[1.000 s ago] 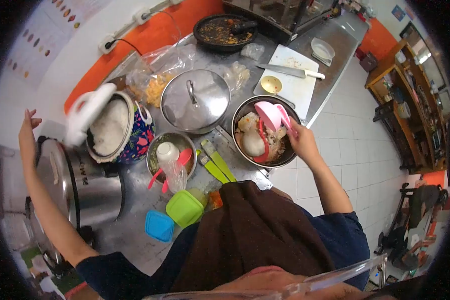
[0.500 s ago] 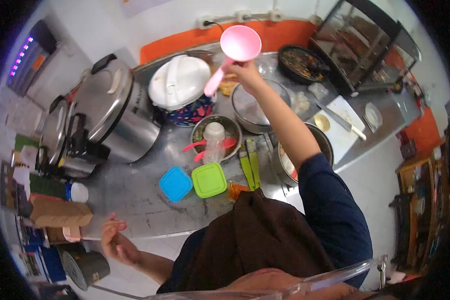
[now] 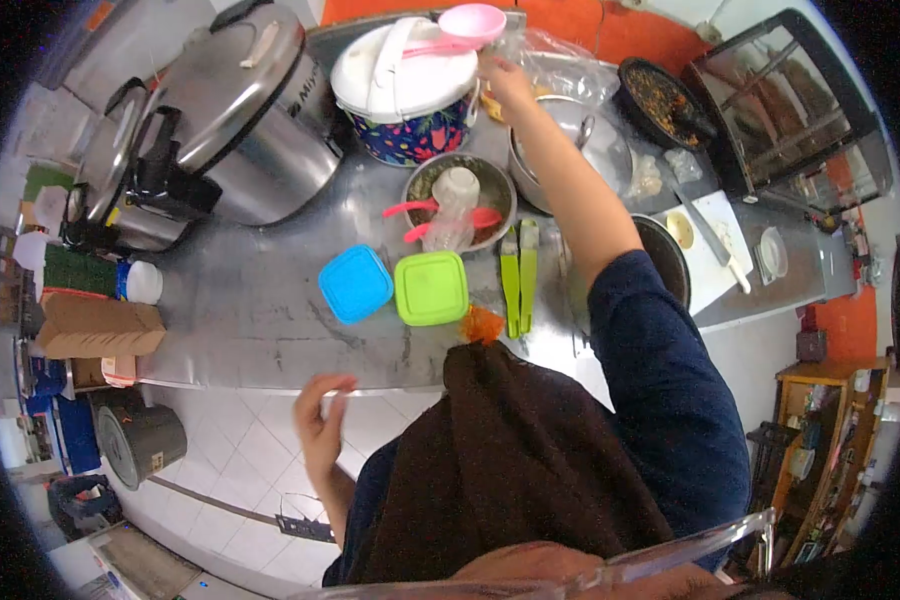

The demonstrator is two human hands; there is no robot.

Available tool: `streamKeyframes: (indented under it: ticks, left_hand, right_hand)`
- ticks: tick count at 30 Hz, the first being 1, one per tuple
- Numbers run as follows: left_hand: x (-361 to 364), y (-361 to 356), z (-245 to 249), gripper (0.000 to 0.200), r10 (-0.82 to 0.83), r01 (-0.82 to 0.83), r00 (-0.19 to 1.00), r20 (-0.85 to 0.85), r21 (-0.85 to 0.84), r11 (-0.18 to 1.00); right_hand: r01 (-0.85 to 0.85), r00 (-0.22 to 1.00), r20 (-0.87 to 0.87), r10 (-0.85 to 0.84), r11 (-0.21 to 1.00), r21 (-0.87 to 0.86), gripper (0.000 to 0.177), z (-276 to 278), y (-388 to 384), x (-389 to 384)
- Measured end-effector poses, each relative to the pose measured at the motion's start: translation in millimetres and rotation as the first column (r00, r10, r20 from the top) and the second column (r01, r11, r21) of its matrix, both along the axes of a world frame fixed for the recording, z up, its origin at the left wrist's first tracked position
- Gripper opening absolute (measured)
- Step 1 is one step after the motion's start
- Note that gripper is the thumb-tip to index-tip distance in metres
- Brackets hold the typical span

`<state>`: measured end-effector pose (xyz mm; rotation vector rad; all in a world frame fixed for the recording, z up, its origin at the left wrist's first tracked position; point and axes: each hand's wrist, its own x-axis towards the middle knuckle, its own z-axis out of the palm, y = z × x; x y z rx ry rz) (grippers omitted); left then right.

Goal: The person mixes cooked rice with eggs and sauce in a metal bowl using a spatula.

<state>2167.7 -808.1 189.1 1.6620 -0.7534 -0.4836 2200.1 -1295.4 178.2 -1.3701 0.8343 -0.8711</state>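
Note:
A pink plastic scoop (image 3: 472, 24) lies on the white lid (image 3: 365, 75) of a flower-patterned container (image 3: 415, 138), its handle pointing left. My right hand (image 3: 508, 88) is just below and right of the scoop's bowl, apparently apart from it, with the fingers loosely spread. Beside that hand are a clear plastic bag (image 3: 570, 75) and a lidded metal pot (image 3: 555, 150). My left hand (image 3: 320, 420) hangs in front of the table edge, holding nothing, its thumb and fingers apart and somewhat blurred.
On the metal table (image 3: 240, 330) sit a blue-lidded box (image 3: 355, 284), a green-lidded box (image 3: 431, 288), green tongs (image 3: 518, 280) and a metal bowl (image 3: 420, 185) with pink spoons. A large pressure cooker (image 3: 260, 130) stands left; a knife (image 3: 715, 240) lies on a white board right.
The pink scoop has gone from my raised right hand onto the white lid, and that hand has let go. My left hand has moved right. The view has tilted down.

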Motion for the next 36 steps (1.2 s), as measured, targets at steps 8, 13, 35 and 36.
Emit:
streamKeyframes:
  ticks: [8,13,35,36]
  left_hand:
    - [-87.0,-109.0,-190.8,0.037,-0.064,-0.233,0.793,0.606,0.400,0.887]
    - [-96.2,-123.7,-224.8,0.025,0.189,-0.303,0.900,0.392,0.254,0.919]
    - [-282.6,-170.4,-74.5,0.021,-0.335,-0.349,0.548,-0.766,-0.574,0.741]
    - [-292.9,-179.8,-66.9,0.021,-0.328,-0.358,0.556,-0.764,-0.575,0.735]
  right_hand:
    - [-0.290,0.951,0.022,0.307,0.917,-0.272,0.029,87.6,84.5,-242.0]
    - [0.061,0.998,0.016,-0.059,0.949,-0.310,0.024,61.6,57.5,-414.6]
    - [-0.468,0.600,-0.800,0.009,0.815,-0.342,0.023,-136.1,29.9,-494.9]
    - [-0.445,0.608,-0.793,0.035,0.842,-0.304,0.025,-134.4,28.8,-498.8]
